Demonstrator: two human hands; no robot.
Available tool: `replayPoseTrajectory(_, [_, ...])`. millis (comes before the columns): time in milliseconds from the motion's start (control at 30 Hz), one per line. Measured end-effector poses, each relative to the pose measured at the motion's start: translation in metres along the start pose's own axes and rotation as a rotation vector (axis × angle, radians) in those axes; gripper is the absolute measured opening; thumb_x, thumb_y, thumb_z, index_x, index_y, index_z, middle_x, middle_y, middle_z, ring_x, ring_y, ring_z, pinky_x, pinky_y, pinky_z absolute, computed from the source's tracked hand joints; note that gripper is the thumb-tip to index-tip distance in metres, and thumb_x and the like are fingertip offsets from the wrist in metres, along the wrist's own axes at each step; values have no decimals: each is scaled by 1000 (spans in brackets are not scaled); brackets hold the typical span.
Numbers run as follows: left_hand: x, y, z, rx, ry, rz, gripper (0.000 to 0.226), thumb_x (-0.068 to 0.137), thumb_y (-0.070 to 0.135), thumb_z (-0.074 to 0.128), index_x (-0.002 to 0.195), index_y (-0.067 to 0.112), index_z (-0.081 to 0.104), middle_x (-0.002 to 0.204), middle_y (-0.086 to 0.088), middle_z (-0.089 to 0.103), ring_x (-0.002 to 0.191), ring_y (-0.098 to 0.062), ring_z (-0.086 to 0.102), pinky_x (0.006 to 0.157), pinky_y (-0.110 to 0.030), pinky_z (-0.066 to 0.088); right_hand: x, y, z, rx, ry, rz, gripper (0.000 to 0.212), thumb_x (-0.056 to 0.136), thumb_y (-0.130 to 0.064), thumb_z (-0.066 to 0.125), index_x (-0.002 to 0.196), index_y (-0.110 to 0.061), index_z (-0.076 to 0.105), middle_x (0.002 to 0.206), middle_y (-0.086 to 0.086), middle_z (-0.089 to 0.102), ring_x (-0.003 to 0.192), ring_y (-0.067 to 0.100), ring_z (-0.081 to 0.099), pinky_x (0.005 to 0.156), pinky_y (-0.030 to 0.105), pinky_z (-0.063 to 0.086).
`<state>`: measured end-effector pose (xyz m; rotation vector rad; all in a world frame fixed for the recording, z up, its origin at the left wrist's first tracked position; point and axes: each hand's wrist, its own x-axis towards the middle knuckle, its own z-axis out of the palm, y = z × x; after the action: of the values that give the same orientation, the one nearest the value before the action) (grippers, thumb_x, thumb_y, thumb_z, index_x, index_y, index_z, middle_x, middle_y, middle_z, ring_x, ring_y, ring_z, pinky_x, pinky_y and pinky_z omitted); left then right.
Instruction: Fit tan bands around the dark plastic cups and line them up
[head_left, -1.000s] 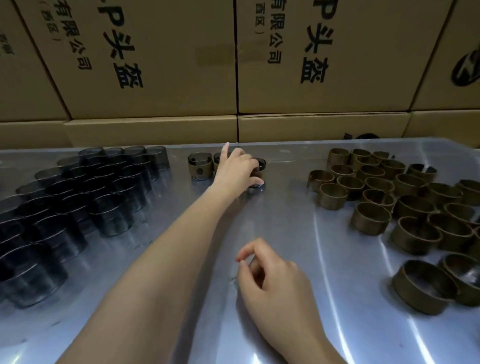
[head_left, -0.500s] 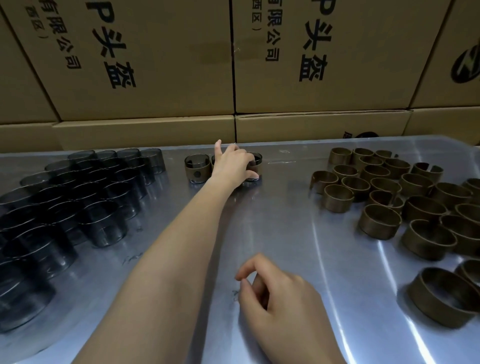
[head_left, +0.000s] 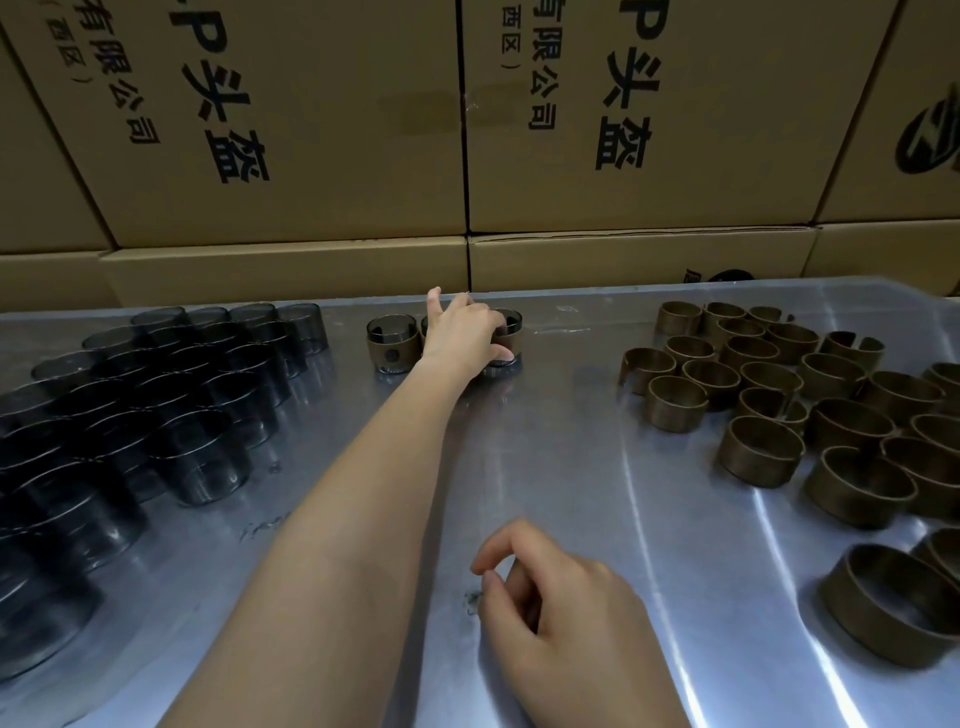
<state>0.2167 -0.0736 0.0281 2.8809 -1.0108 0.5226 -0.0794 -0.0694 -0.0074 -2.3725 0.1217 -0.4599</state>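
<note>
The left hand (head_left: 462, 335) has eased the banded cup (head_left: 503, 343) back toward the bench's far edge, beside the first banded cup (head_left: 393, 344); thumb and fingers still curl round it, forefinger raised. The row looks nearly set. The right hand (head_left: 566, 608) stays loosely curled, holding nothing. On the shiny metal bench (head_left: 571, 467), bare dark cups (head_left: 197, 447) crowd the left edge and tan bands (head_left: 758, 452) the right, with stacked cardboard cartons (head_left: 311, 156) behind.
</note>
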Motion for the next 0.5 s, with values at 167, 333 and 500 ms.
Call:
replayPoseTrajectory(167, [0, -2, -2, 6, -13, 19, 43, 87, 53, 61, 119, 23, 63, 124, -2, 61, 133, -25, 38, 114, -57, 4, 0, 0, 0, 10, -12, 9, 7, 89, -37, 49, 87, -41, 43, 74, -23, 56, 80, 3, 52, 64, 14, 36])
replayPoseTrajectory(333, [-6, -10, 0, -67, 53, 33, 67, 76, 59, 71, 131, 26, 51, 136, 0, 47, 136, -24, 33, 115, -55, 5, 0, 1, 1, 27, -14, 12, 9, 88, -38, 49, 84, -43, 43, 77, -24, 57, 79, 4, 52, 64, 15, 38])
replayPoseTrajectory(500, [-13, -21, 3, -136, 74, -12, 67, 74, 59, 72, 129, 28, 50, 136, 0, 42, 136, -25, 27, 114, -54, 6, -1, 2, 2, 31, -15, 4, 7, 88, -37, 49, 86, -42, 44, 77, -24, 58, 78, 5, 53, 62, 15, 37])
